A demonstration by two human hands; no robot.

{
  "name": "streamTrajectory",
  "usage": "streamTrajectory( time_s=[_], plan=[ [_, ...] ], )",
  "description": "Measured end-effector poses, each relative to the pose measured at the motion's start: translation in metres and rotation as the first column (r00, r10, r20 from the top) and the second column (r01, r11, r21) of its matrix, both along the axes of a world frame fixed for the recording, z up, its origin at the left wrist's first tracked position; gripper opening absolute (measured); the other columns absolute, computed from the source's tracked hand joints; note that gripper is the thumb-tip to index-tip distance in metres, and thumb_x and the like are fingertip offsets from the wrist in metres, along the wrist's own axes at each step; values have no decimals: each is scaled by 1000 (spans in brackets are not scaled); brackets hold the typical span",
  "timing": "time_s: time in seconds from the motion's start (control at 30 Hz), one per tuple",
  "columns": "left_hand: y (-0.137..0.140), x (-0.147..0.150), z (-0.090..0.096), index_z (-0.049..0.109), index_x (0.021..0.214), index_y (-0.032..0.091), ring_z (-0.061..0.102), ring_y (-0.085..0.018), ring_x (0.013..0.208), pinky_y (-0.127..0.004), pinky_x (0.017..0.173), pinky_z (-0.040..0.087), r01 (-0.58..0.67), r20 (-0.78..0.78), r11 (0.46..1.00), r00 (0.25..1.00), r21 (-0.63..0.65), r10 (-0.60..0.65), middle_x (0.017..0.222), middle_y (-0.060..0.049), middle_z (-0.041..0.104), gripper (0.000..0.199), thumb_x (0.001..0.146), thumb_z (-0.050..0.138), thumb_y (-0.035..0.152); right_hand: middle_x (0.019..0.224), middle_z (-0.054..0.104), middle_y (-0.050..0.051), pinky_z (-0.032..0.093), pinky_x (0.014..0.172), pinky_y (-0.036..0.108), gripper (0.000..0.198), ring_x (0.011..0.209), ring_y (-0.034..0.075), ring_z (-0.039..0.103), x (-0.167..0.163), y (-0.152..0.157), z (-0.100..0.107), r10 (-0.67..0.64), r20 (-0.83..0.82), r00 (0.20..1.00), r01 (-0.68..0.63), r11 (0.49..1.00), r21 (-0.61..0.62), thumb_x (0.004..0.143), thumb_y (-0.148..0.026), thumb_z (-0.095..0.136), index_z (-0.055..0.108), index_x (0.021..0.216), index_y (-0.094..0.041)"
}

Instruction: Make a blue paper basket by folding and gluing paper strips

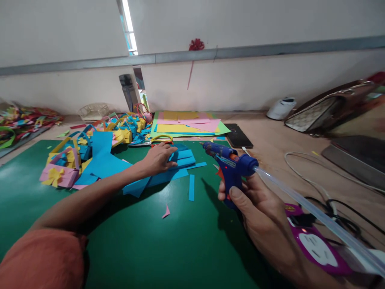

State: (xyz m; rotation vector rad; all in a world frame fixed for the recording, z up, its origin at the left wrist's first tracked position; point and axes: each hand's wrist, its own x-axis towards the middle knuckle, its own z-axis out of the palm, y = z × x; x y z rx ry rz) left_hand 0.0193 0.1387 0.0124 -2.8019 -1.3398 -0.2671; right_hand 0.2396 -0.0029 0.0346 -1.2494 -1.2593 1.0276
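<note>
In my right hand (255,200) is a blue hot glue gun (231,160), its nozzle aimed to the left above the green mat (126,241). A long clear glue stick (300,204) sticks out of its back end. My left hand (161,158) lies over the folded blue paper (185,158), thumb and fingers apart. Just beyond that hand are scissors with yellow handles (162,138). A narrow blue paper strip (191,187) and a pink scrap (166,211) lie on the mat nearer to me.
Paper baskets, one pink with a yellow flower (57,176), crowd the left. Coloured sheets (186,128) are stacked at the back beside a black phone (239,135). A purple power strip (315,241), cables (313,180) and a handbag (319,108) occupy the right.
</note>
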Motion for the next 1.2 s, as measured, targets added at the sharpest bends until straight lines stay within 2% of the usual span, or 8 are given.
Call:
streamTrajectory(
  time_s=[0.27,0.47,0.63,0.73,0.83,0.97,1.07,1.2],
  plan=[
    [0,-8,1,54,120,18,58,-25,103,-36,84,48,-9,23,1000,1000,-12,9,111,-9,65,44,76,59,20,84,65,1,49,66,26,26,73,14,61,-1,1,3,-15,-14,1000,14,1000,-18,80,-41,59,57,101,-25],
    [1,-31,38,57,120,18,64,-23,85,-32,70,49,-93,-174,987,982,-129,69,99,-9,70,46,75,61,19,86,64,1,49,67,25,32,71,13,60,-3,0,5,-5,-63,998,4,1000,-16,80,-39,60,56,109,-25],
    [-8,-10,48,64,107,18,58,-25,97,-33,77,46,-55,-47,987,997,151,63,103,-11,66,28,83,52,25,87,64,1,48,68,25,29,70,12,59,-3,0,3,4,-60,998,-4,1000,-10,81,-39,60,56,106,-24],
    [-12,24,33,64,102,14,58,-26,98,-34,79,46,41,-64,999,997,17,-40,102,-13,65,27,80,55,27,84,63,-1,47,67,25,28,70,12,58,-2,2,3,-14,-45,999,15,1000,20,81,-39,60,56,105,-26],
    [-9,54,17,66,93,12,61,-28,90,-33,68,45,32,-97,992,994,-120,-44,98,-15,66,24,74,59,25,81,61,-2,46,66,26,28,70,12,58,-3,5,5,-45,-22,999,46,998,44,81,-38,59,55,105,-25],
    [2,70,5,67,74,14,62,-21,68,-24,52,38,28,-71,970,996,-242,-47,74,-7,67,12,65,60,14,75,59,-2,45,64,27,27,68,13,57,-3,6,8,-84,44,995,80,993,86,82,-40,56,54,102,-23],
    [4,70,5,65,68,14,58,-17,62,-22,49,33,66,19,959,998,-276,-63,65,-4,64,13,62,57,6,73,61,-1,45,63,28,28,66,15,57,1,6,7,-177,165,970,158,979,126,76,-42,62,56,94,-21],
    [-5,62,21,60,70,14,53,-11,64,-20,55,36,138,227,961,970,-238,-84,67,0,59,13,68,51,5,63,61,0,45,61,30,28,58,16,56,5,7,7,-335,220,916,310,940,142,67,-46,69,59,70,-20]
  ],
)
